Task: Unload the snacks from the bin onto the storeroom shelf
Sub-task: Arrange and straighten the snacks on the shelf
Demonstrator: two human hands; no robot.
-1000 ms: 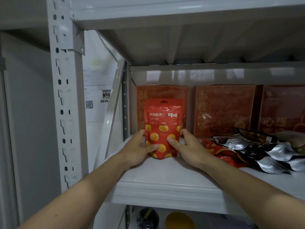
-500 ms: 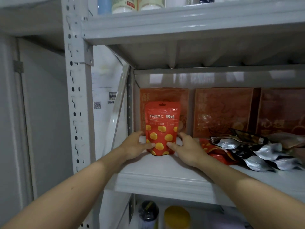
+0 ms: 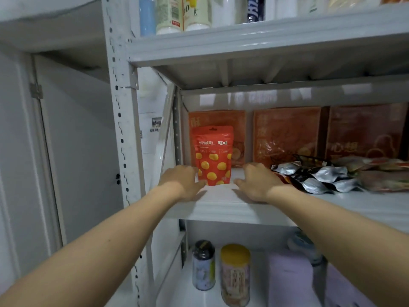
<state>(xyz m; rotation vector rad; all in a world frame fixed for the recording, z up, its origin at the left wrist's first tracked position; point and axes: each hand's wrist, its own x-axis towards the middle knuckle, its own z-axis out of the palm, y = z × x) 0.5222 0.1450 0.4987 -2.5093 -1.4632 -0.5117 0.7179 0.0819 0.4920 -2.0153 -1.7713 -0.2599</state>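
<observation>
A red snack pouch (image 3: pixel 213 155) with yellow dots stands upright at the left end of the middle white shelf (image 3: pixel 223 209). My left hand (image 3: pixel 182 181) lies just left of the pouch's base with relaxed fingers, its thumb near the lower left corner. My right hand (image 3: pixel 257 181) hovers over the shelf to the right of the pouch, a small gap between them, fingers loose. Neither hand holds anything. The bin is out of view.
Three red boxes (image 3: pixel 285 135) lean against the shelf's back wall. A heap of silver and dark snack bags (image 3: pixel 318 176) lies to the right. Bottles (image 3: pixel 169 14) stand on the shelf above, canisters (image 3: pixel 234 273) on the one below. A perforated upright post (image 3: pixel 120 120) frames the left side.
Both hands have let go of the red pouch and drawn slightly back and apart; the pouch stays standing. The view has pulled back and tilted, showing the upper and lower shelves.
</observation>
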